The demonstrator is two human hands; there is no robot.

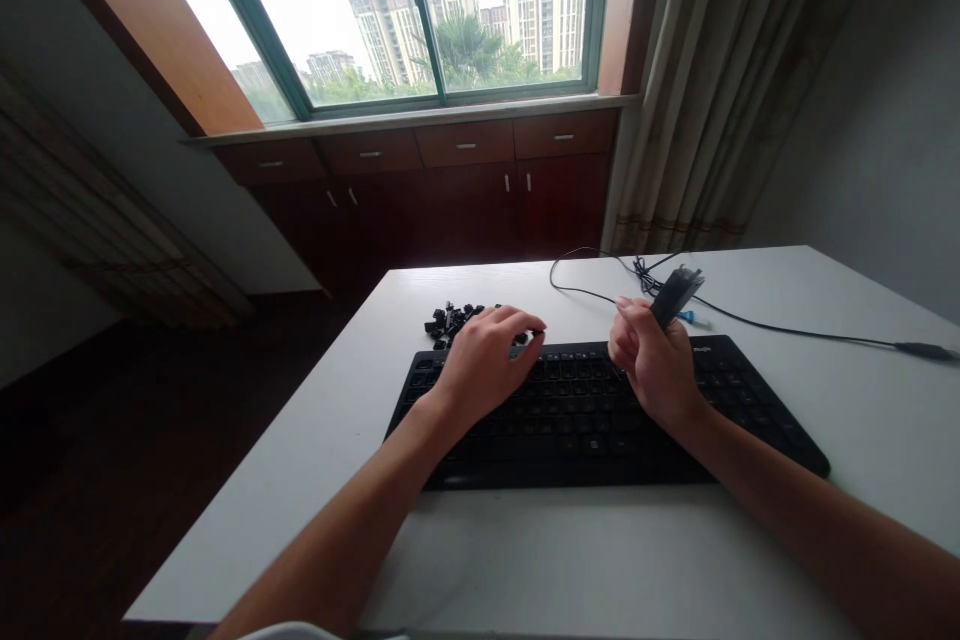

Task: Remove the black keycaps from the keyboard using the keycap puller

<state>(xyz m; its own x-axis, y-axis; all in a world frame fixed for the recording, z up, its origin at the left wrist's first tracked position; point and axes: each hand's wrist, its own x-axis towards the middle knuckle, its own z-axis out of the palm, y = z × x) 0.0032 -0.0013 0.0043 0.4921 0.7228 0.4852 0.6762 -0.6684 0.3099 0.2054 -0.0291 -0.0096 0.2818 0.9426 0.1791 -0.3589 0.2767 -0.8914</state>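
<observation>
On the bench (480,560), the black keyboard (600,448) lies long axis side to side, the right hand (656,360) above its right half gripping a brush (676,296), the left hand (486,350) nearer the part-hidden keycaps (450,319) beyond the keyboard's far-left edge, fingers pinching a dark bit (538,331) too small to identify.

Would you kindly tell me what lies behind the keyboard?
Behind the keyboard, a pile of small black pieces and a black cable show. The left hand covers part of the pile; whatever lies behind the right hand is hidden.
</observation>
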